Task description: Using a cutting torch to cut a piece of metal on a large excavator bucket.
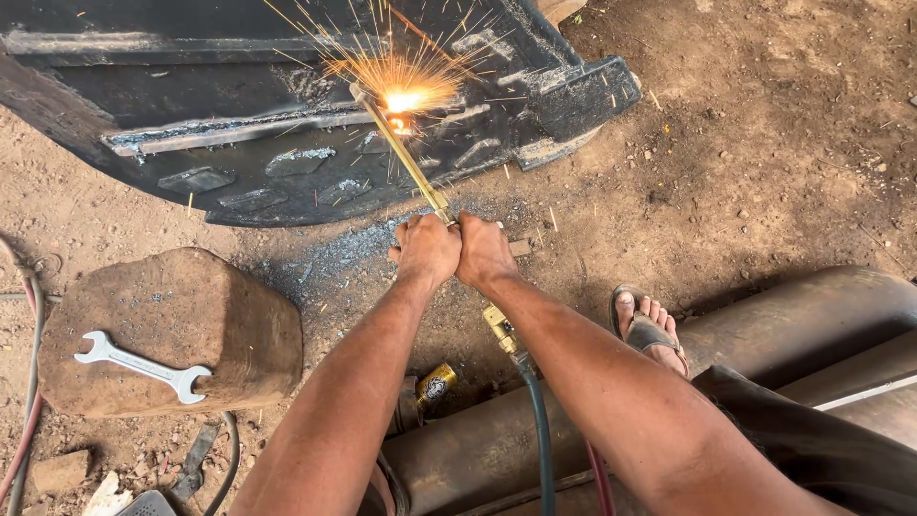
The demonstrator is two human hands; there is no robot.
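Observation:
Both my hands grip a brass cutting torch (406, 158), my left hand (425, 250) and my right hand (483, 251) pressed side by side on its handle. The long tube reaches up and left to a bright flame with flying sparks (401, 98) on a large black steel part (287, 105) lying on the dirt. A welded strip (239, 129) runs across that part just left of the flame. Hoses (538, 430) trail from the torch's rear end under my right forearm.
A brown stone block (191, 306) at the left carries a silver open-ended wrench (143, 364). My sandalled foot (650, 330) rests by a rusty cylinder (793, 315). More hoses (29, 382) run along the left edge. Grey slag dust (334, 253) covers the dirt below the steel part.

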